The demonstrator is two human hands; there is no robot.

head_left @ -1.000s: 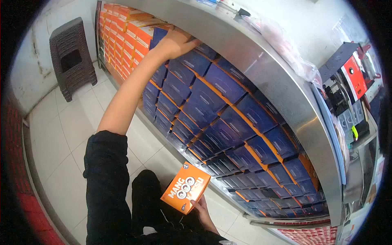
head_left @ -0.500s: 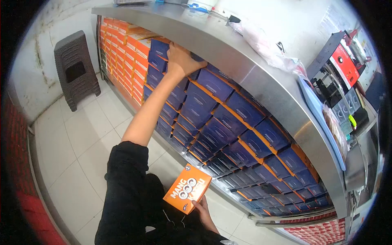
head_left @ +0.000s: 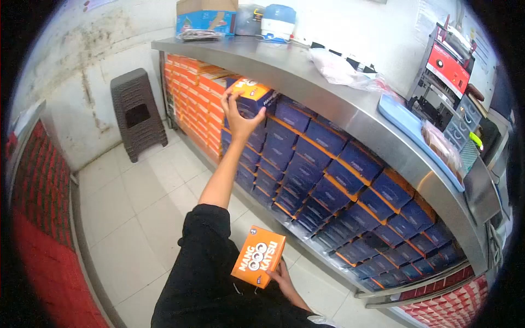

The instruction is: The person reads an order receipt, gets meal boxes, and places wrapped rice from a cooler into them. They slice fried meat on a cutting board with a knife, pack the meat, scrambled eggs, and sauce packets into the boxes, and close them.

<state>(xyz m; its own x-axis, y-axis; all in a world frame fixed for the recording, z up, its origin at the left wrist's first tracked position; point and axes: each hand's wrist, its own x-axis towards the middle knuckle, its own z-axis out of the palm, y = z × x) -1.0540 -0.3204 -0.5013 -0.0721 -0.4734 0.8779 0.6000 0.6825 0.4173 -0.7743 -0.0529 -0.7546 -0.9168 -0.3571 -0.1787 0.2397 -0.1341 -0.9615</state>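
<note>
My left hand [head_left: 240, 117] reaches up to the top of the stack beneath the counter. Its thumb and fingers grip an orange and navy carton [head_left: 252, 87] by its sides, tilted and partly out from the row. Low in front of my body, my right hand [head_left: 280, 277] holds a second orange carton [head_left: 260, 257] printed "MANG KATSU", its printed face turned up. Some of the right fingers are hidden behind that carton. Stacked navy cartons [head_left: 322, 136] with orange edges fill most of the space below the counter, and orange cartons [head_left: 191, 98] stand at its left end.
A steel counter [head_left: 328, 101] overhangs the stacks. On it are a light-blue tray [head_left: 407, 128], plastic bags [head_left: 333, 65] and a red machine [head_left: 448, 68]. A dark stool [head_left: 138, 112] stands by the wall. Red stacked goods [head_left: 44, 191] line the left side.
My left hand has drawn a carton up and outward from the top row, where it was reaching in before. My right hand still holds its carton. The view has shifted.
</note>
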